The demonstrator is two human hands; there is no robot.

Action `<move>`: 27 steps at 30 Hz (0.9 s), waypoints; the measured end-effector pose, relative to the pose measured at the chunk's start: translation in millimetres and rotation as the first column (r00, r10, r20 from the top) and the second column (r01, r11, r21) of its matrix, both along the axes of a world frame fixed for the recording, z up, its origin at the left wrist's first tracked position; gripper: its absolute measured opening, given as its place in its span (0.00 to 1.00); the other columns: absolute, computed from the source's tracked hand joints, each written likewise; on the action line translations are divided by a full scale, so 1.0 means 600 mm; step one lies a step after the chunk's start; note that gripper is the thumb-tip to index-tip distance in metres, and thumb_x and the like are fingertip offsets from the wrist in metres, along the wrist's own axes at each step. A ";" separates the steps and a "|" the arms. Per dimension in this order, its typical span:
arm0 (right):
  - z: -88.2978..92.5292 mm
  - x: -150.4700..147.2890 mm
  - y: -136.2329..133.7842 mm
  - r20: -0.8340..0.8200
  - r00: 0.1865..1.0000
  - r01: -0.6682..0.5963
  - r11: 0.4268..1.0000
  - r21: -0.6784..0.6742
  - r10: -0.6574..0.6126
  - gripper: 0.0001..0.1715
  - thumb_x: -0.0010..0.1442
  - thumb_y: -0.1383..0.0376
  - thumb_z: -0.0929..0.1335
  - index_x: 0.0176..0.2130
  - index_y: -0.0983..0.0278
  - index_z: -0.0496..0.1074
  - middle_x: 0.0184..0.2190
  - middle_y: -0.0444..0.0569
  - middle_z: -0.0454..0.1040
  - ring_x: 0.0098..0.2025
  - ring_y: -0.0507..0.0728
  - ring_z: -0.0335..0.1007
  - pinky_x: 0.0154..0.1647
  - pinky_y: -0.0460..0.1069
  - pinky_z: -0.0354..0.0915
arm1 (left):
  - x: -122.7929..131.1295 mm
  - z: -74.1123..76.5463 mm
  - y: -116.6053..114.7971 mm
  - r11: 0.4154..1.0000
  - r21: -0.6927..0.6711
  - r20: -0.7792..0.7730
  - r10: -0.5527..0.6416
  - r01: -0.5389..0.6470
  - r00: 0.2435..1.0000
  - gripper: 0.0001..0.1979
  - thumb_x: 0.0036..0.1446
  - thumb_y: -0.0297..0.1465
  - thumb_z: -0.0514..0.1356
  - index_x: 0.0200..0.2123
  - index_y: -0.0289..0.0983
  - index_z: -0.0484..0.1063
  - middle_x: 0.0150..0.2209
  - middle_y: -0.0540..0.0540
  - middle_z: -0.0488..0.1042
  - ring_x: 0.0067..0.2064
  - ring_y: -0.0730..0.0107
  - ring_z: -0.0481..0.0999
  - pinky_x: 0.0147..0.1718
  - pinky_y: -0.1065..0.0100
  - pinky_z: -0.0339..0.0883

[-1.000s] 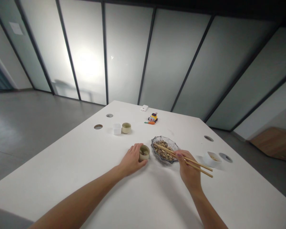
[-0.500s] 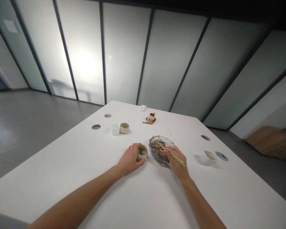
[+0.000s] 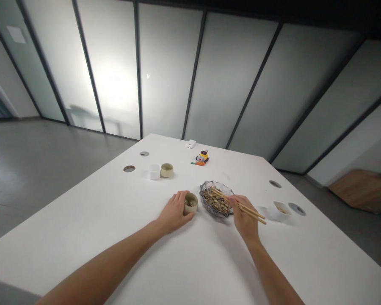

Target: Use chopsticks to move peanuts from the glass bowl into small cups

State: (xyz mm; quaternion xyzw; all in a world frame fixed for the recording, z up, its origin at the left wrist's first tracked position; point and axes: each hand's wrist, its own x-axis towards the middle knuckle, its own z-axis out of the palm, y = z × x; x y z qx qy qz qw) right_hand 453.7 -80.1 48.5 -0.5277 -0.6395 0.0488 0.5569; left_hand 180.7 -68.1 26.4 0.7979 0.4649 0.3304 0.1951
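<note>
My left hand [image 3: 175,212] is wrapped round the left side of a small beige cup [image 3: 192,208] on the table, with a few dark bits inside it. Just right of the cup sits a clear scalloped glass bowl [image 3: 227,186], heaped with brown, striped pieces that look like sunflower seeds [image 3: 216,201]. Wooden chopsticks [image 3: 250,211] are gripped in my right hand [image 3: 246,219], by the bowl's right rim. Their tips reach over the seeds at the far side of the bowl. Whether they pinch a seed is too small to tell.
A white square container [image 3: 278,212] holding some light pieces stands at the right. Further back are a clear plastic container [image 3: 154,172], another beige cup [image 3: 167,170], a toy car [image 3: 202,156], a toy carrot [image 3: 199,163] and a white box [image 3: 191,144]. Round holes pierce the white table [image 3: 114,220].
My right hand has shifted to the right, and the chopsticks have drawn back a little with their tips still above the bowl. My left hand stays on the cup.
</note>
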 end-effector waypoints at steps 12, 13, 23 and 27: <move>-0.010 0.009 0.008 -0.689 0.724 -0.092 0.987 -0.129 -0.023 0.27 0.53 0.43 0.78 0.31 0.65 0.78 0.34 0.51 0.81 0.39 0.60 0.81 0.41 0.58 0.82 | -0.001 0.007 -0.004 1.000 -0.029 -0.012 -0.005 0.004 1.000 0.32 0.58 0.36 0.66 0.63 0.41 0.61 0.60 0.37 0.69 0.61 0.48 0.70 0.62 0.47 0.64; -0.008 0.008 0.007 -0.701 0.713 -0.089 0.988 -0.128 -0.027 0.28 0.52 0.43 0.78 0.30 0.65 0.79 0.34 0.50 0.81 0.39 0.60 0.80 0.42 0.57 0.82 | -0.001 0.009 -0.004 0.999 -0.035 -0.014 -0.002 0.002 1.000 0.32 0.58 0.36 0.66 0.63 0.41 0.61 0.60 0.37 0.69 0.61 0.48 0.70 0.62 0.47 0.64; -0.005 0.009 0.004 -0.738 0.675 -0.104 0.988 -0.118 -0.017 0.27 0.49 0.44 0.80 0.29 0.65 0.78 0.32 0.48 0.80 0.37 0.57 0.79 0.41 0.55 0.82 | -0.001 0.009 -0.004 0.999 -0.044 -0.036 -0.002 0.001 0.999 0.33 0.59 0.37 0.65 0.64 0.39 0.59 0.61 0.36 0.68 0.61 0.47 0.69 0.63 0.47 0.64; -0.005 0.012 0.004 -0.746 0.665 -0.096 0.990 -0.104 -0.014 0.26 0.51 0.46 0.80 0.29 0.66 0.78 0.31 0.48 0.79 0.37 0.56 0.79 0.42 0.56 0.82 | -0.002 0.004 -0.002 1.000 -0.020 -0.023 -0.006 0.006 1.000 0.33 0.59 0.37 0.65 0.65 0.39 0.60 0.61 0.36 0.68 0.61 0.47 0.70 0.62 0.46 0.64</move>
